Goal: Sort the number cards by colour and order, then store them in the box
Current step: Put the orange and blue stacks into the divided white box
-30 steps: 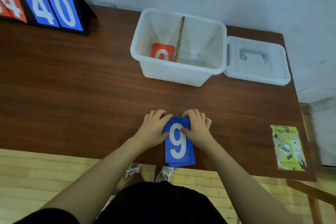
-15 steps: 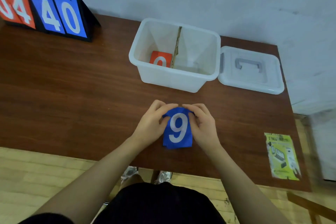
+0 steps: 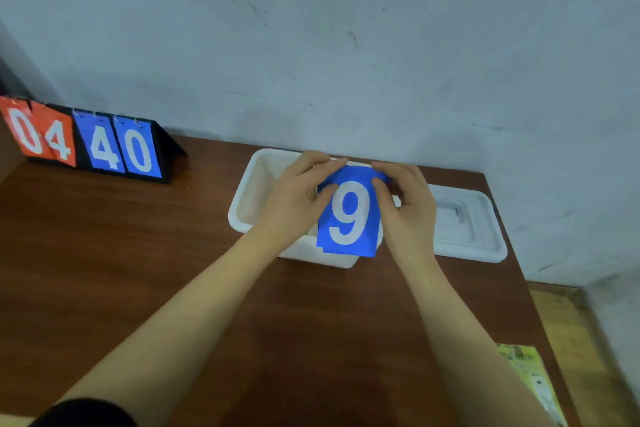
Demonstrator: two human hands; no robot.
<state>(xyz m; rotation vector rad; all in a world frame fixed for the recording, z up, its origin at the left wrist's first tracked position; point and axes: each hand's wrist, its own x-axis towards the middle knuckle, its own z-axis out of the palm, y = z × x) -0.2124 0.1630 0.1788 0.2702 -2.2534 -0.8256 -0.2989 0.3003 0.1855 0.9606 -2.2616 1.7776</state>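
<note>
Both hands pinch a stack of blue number cards (image 3: 348,215), a white 9 on top: the left hand (image 3: 296,199) grips its upper left edge, the right hand (image 3: 407,208) its upper right. The stack is held above the white plastic box (image 3: 254,198) on a brown wooden table (image 3: 138,270). The box's lid (image 3: 467,225) lies just right of it. A flip scoreboard (image 3: 90,142) stands at far left.

The light is soft and a bit dim, with no bright shiny spots. The whole picture looks a little blurry, most of all the hands (image 3: 298,198) and the yellow paper (image 3: 530,381) in the corner. The table (image 3: 104,253) edges bend near the sides
</note>
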